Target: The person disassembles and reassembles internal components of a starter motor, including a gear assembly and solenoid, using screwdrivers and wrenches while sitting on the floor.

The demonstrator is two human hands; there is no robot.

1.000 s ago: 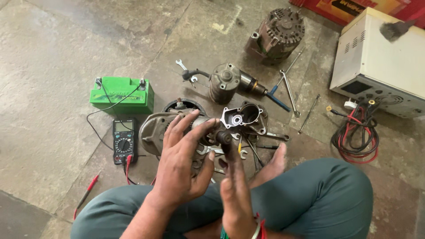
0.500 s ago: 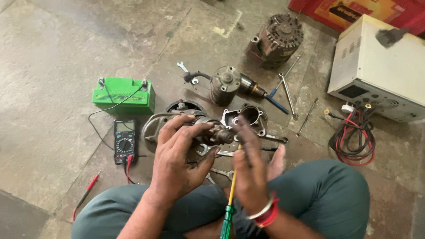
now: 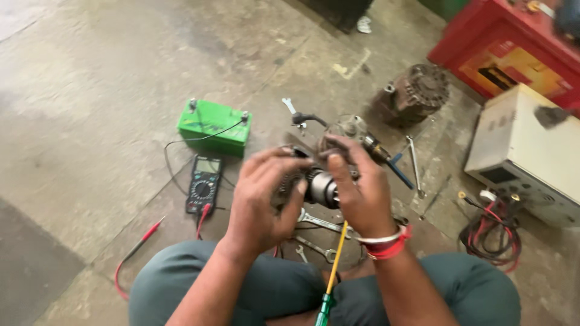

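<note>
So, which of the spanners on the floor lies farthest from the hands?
The small spanner beside the green battery; the other spanners lie under the hands.

Floor: bare grey concrete, stained and patchy, darker strip at 8 o'clock.

Directly on it:
- Green battery at 10 o'clock, black lead running off one terminal.
- Black multimeter just below the battery; red probe lead trails toward 8 o'clock.
- Dark round alternator at 1 o'clock.
- Cream metal box at 3 o'clock, red case behind it at 2 o'clock.
- Coil of red and black cables at 4 o'clock.
- Long spanner right of centre; small spanner near 12 o'clock; two more spanners at centre, close to the seated person's legs.
</note>
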